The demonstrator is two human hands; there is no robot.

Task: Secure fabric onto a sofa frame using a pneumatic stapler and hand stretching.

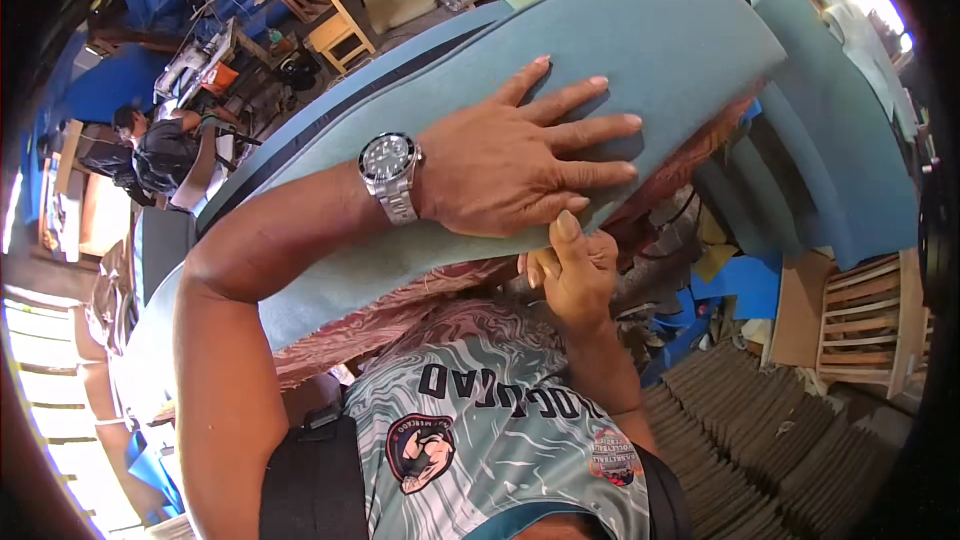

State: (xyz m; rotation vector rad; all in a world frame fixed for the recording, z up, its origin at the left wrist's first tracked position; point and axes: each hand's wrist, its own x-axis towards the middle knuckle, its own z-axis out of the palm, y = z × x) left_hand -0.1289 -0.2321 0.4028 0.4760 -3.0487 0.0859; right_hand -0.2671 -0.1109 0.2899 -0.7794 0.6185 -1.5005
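Observation:
A long padded upholstery piece with a smooth green-blue cover (640, 35) stretches diagonally before me. Along its near side runs a mottled reddish fabric (350, 325). Palm down on the cover lies my left hand (510, 160), its fingers spread flat and pointing right, holding nothing. A metal wristwatch (387, 158) is on that wrist. My right hand (580, 275) is just below the left one, at the piece's near edge. Its fingers are curled and its thumb points up against the edge. Whatever it grips is hidden within the fingers.
At the left, a person (165, 155) in dark clothes sits near a sewing machine (185, 70). Wooden chairs (340, 30) stand at the back. More green-blue padded pieces (830, 140) lean at the right, above a slatted wooden frame (865, 315) and stacked brown sheets (740, 420).

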